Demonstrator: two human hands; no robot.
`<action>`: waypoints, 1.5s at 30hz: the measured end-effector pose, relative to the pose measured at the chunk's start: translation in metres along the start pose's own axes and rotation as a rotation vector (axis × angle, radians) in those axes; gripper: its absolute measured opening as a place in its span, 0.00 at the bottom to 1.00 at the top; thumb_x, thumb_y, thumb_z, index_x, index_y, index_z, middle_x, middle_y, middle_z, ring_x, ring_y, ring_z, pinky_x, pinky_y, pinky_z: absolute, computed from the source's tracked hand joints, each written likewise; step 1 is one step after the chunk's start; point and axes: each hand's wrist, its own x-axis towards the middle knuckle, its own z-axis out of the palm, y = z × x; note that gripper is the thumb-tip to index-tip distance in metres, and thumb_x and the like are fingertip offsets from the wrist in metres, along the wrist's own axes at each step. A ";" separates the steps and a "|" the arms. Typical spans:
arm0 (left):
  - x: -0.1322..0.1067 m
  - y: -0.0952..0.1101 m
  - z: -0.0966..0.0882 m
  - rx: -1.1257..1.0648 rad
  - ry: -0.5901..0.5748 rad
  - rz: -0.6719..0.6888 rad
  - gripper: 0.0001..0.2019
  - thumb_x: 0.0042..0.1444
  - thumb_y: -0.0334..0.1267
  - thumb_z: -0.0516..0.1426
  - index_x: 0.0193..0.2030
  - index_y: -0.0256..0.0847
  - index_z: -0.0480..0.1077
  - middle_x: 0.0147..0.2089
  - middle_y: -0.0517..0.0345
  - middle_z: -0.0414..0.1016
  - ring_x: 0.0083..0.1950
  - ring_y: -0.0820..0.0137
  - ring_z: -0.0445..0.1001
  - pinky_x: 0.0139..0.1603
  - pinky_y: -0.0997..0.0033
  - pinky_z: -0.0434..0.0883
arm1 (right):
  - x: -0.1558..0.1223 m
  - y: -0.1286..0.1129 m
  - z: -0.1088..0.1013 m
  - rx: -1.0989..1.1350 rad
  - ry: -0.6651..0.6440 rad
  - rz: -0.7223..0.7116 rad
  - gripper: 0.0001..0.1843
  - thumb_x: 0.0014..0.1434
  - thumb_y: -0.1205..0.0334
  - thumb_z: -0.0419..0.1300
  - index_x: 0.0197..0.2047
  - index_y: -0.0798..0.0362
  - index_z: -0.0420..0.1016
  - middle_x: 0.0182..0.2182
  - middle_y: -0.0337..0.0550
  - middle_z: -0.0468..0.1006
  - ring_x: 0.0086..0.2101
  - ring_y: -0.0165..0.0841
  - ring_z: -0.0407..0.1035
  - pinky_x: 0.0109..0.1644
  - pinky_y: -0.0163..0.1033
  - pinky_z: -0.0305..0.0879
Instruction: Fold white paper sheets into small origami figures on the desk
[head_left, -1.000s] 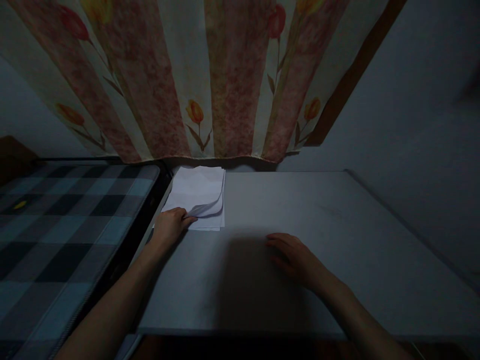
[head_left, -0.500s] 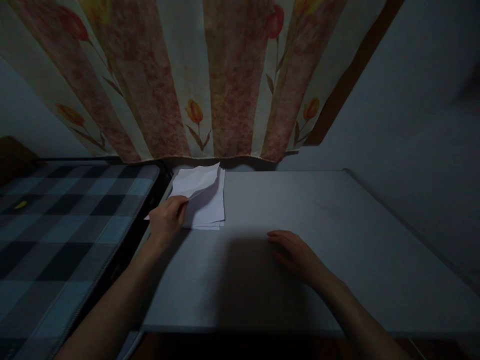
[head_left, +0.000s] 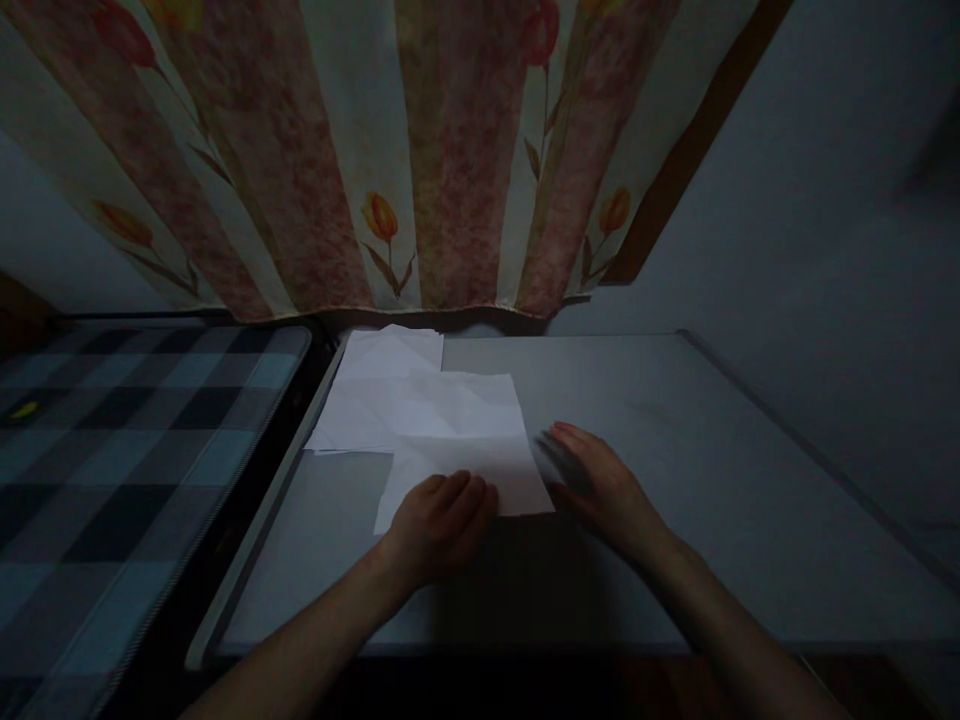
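Dim light falls on a room where a striped, tulip-patterned curtain (head_left: 450,150) hangs against a pale wall (head_left: 825,200), with a checked mattress (head_left: 150,450) to the left of a light-coloured table (head_left: 750,510). At the table's far left corner lies a stack of white paper (head_left: 360,390), its edges slightly uneven. A single sheet (head_left: 457,405) is out nearer the middle of the table, only partly apart from the stack: its far left portion overlaps the stack's near right part. The left hand (head_left: 442,520) has its fingers curled over the sheet's near edge and seems to grip it there, though the thumb is hidden. The right hand (head_left: 600,485) is loosely spread just beside the sheet's right edge, holding nothing, and no contact with the paper can be made out. So far, one sheet is largely off the stack but not yet let go; it shows faint creases yet is not folded over, and the other sheets are still together in the corner.
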 end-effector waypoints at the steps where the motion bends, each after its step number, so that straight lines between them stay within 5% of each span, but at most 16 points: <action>1: 0.002 0.007 -0.001 -0.018 0.001 0.019 0.10 0.62 0.28 0.47 0.43 0.34 0.69 0.35 0.51 0.77 0.37 0.68 0.76 0.30 0.70 0.72 | 0.001 0.002 0.001 -0.005 -0.032 -0.030 0.33 0.56 0.64 0.58 0.64 0.48 0.56 0.60 0.50 0.64 0.59 0.44 0.59 0.60 0.56 0.60; 6: 0.010 0.033 -0.009 -0.179 -0.046 0.039 0.09 0.61 0.30 0.50 0.45 0.33 0.68 0.37 0.50 0.77 0.38 0.67 0.76 0.32 0.70 0.73 | 0.003 0.005 0.010 0.002 -0.211 -0.129 0.30 0.56 0.71 0.55 0.62 0.44 0.61 0.60 0.44 0.66 0.60 0.39 0.59 0.61 0.53 0.59; 10: 0.003 0.020 -0.015 -0.455 -0.140 0.059 0.20 0.61 0.49 0.49 0.50 0.35 0.67 0.42 0.47 0.78 0.41 0.64 0.76 0.34 0.66 0.74 | -0.003 0.009 0.015 0.020 -0.328 -0.161 0.29 0.57 0.70 0.56 0.60 0.40 0.64 0.58 0.40 0.69 0.59 0.39 0.60 0.62 0.54 0.57; 15: -0.033 -0.030 -0.003 -0.505 -0.353 -0.222 0.25 0.55 0.24 0.48 0.60 0.42 0.61 0.54 0.51 0.73 0.55 0.65 0.70 0.53 0.59 0.71 | -0.018 0.018 0.014 0.098 -0.346 -0.157 0.28 0.57 0.66 0.57 0.60 0.41 0.64 0.59 0.39 0.67 0.59 0.39 0.60 0.64 0.53 0.55; 20: -0.054 -0.049 0.014 -0.490 -0.476 -0.307 0.30 0.54 0.21 0.49 0.62 0.49 0.59 0.55 0.54 0.71 0.57 0.63 0.67 0.54 0.55 0.68 | -0.026 0.038 0.021 0.154 -0.330 -0.139 0.22 0.61 0.61 0.54 0.59 0.40 0.66 0.58 0.39 0.69 0.60 0.38 0.58 0.64 0.54 0.53; 26: -0.046 -0.040 0.016 -0.600 -0.465 -0.437 0.25 0.55 0.35 0.58 0.60 0.45 0.61 0.46 0.51 0.73 0.46 0.63 0.71 0.49 0.59 0.68 | -0.027 0.052 0.032 0.214 -0.265 -0.018 0.14 0.60 0.57 0.55 0.47 0.42 0.76 0.47 0.40 0.79 0.53 0.40 0.69 0.59 0.52 0.60; 33: -0.046 -0.035 0.018 -0.676 -0.428 -0.438 0.36 0.48 0.29 0.57 0.65 0.42 0.52 0.53 0.47 0.71 0.51 0.61 0.69 0.52 0.56 0.67 | -0.017 0.015 0.017 0.439 -0.073 0.330 0.16 0.58 0.57 0.55 0.47 0.51 0.75 0.44 0.49 0.79 0.42 0.42 0.74 0.46 0.49 0.71; 38: -0.049 -0.032 0.034 -0.723 -0.309 -0.658 0.25 0.55 0.30 0.51 0.61 0.40 0.58 0.46 0.50 0.74 0.46 0.65 0.72 0.46 0.63 0.69 | -0.009 0.001 0.010 0.465 0.005 0.471 0.17 0.57 0.55 0.57 0.47 0.52 0.74 0.41 0.49 0.80 0.40 0.43 0.75 0.42 0.49 0.72; 42: -0.041 -0.032 0.039 -0.679 -0.337 -0.876 0.13 0.59 0.39 0.51 0.49 0.40 0.67 0.30 0.59 0.72 0.31 0.69 0.70 0.33 0.70 0.67 | -0.009 0.002 0.012 0.483 0.043 0.570 0.22 0.54 0.58 0.60 0.52 0.54 0.70 0.42 0.49 0.79 0.39 0.43 0.75 0.42 0.48 0.72; 45: -0.037 -0.034 0.039 -0.642 -0.343 -0.919 0.09 0.58 0.39 0.53 0.41 0.40 0.69 0.25 0.64 0.67 0.27 0.72 0.67 0.29 0.73 0.62 | -0.011 0.003 0.013 0.525 0.047 0.576 0.25 0.53 0.59 0.62 0.54 0.52 0.68 0.45 0.49 0.78 0.41 0.42 0.75 0.45 0.48 0.71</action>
